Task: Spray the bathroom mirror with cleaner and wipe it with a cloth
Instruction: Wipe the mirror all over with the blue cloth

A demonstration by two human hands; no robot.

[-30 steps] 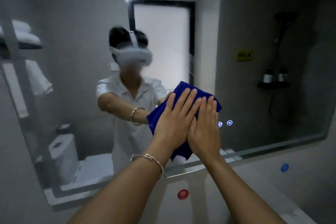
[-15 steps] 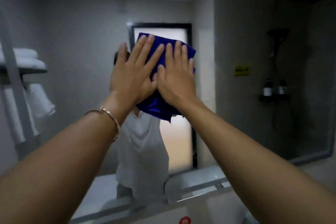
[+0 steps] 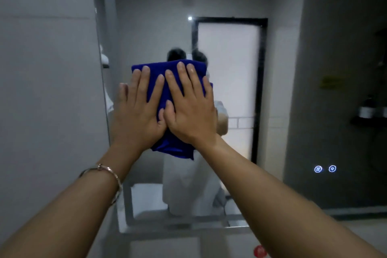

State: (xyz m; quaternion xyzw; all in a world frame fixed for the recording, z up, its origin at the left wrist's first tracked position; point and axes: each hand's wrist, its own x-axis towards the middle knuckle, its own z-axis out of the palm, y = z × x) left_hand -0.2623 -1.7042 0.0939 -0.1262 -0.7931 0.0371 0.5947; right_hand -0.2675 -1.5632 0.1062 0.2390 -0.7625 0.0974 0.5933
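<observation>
both hands flat, pressing blue cloth on mirror, near wall.

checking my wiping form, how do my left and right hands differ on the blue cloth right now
The left hand wears a metal bracelet at the wrist; the right hand has a bare wrist. The left hand sits partly off the blue cloth, its outer fingers past the cloth's left edge, while the right hand lies almost fully on it. The right hand reaches slightly higher. Both are flat, fingers spread, pressing the cloth on the mirror, thumbs meeting.
</observation>
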